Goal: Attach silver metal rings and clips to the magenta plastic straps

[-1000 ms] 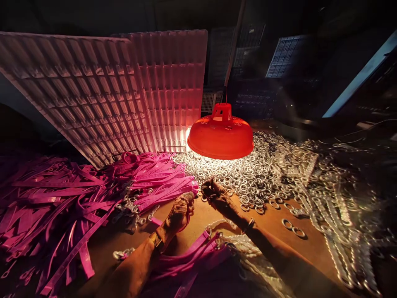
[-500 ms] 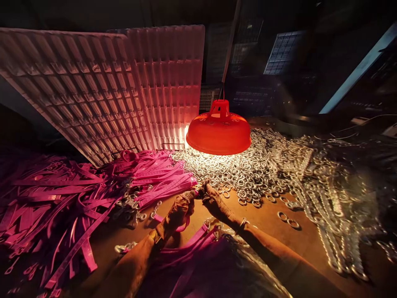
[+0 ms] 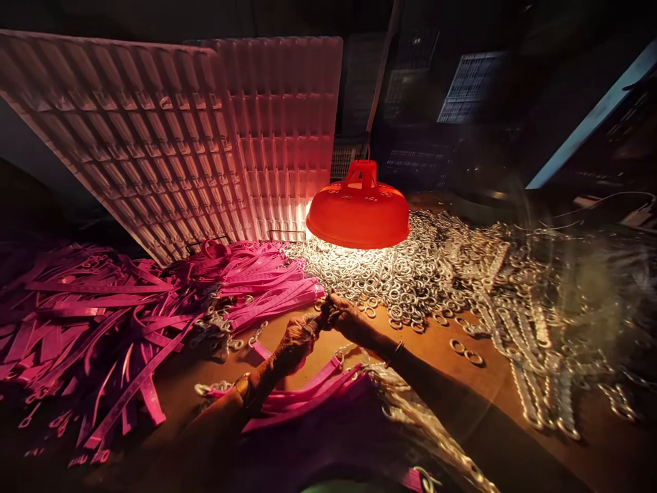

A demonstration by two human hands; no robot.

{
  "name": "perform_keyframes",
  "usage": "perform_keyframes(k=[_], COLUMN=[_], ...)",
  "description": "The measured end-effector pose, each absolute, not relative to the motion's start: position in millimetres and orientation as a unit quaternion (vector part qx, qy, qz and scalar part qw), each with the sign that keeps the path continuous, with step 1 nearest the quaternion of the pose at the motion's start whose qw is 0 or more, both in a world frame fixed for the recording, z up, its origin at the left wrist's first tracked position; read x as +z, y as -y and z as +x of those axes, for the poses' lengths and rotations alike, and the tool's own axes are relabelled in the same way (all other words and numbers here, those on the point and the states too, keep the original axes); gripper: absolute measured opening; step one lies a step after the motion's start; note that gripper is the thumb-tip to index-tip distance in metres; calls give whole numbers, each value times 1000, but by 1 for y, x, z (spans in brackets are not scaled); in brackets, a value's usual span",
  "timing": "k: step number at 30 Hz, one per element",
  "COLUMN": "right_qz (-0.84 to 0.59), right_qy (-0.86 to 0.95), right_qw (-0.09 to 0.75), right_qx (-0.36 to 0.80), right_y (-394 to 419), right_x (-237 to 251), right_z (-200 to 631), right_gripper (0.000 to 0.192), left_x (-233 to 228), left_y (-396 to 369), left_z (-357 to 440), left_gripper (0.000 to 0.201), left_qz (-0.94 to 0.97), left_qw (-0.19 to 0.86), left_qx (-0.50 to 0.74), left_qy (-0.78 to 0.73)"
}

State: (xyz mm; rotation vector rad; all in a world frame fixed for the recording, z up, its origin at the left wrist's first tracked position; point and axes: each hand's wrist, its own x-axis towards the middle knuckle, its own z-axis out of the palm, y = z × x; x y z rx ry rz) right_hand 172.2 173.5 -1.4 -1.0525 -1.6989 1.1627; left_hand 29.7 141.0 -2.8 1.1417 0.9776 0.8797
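My left hand is closed around a pink strap, part of which shows beside my wrist with a short metal chain at its end. My right hand meets it, fingers pinched together at the fingertips. What the right fingers grip is hidden by the fingers and shadow. Both hands are just in front of a heap of metal rings. More pink straps with metal ends lie below my hands, next to metal chains.
A red lamp shade hangs low beyond my hands, lighting the rings. Pink straps are piled at the left, before upright ribbed panels. Chains lie at the right, and two loose rings rest on the brown tabletop.
My hands have drawn closer together, and the right hand has shifted slightly left. The view has shifted a little, showing more of the straps and chains near me.
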Motion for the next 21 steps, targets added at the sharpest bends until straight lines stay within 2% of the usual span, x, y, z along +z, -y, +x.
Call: perform_keyframes(k=[3, 7, 12, 18, 21], right_qz=[-385, -405, -388, -417, -447], right_qy=[716, 806, 838, 808, 748], right_qw=[356, 258, 229, 157, 200], right_qx=[461, 347, 308, 385, 448], right_y=[-170, -145, -81, -17, -1], right_x=[20, 54, 57, 32, 32], right_z=[175, 182, 192, 205, 206], right_gripper=[21, 21, 22, 22, 18], left_x=[18, 56, 81, 62, 51], left_y=[-146, -147, -115, -65, -46], left_z=[26, 12, -1, 6, 6], left_gripper=[41, 35, 37, 47, 46], left_qz=[492, 458, 510, 487, 476], left_qw=[659, 690, 718, 786, 801], left_qx=[343, 302, 168, 166, 145], left_qy=[-453, -473, -442, -344, -332])
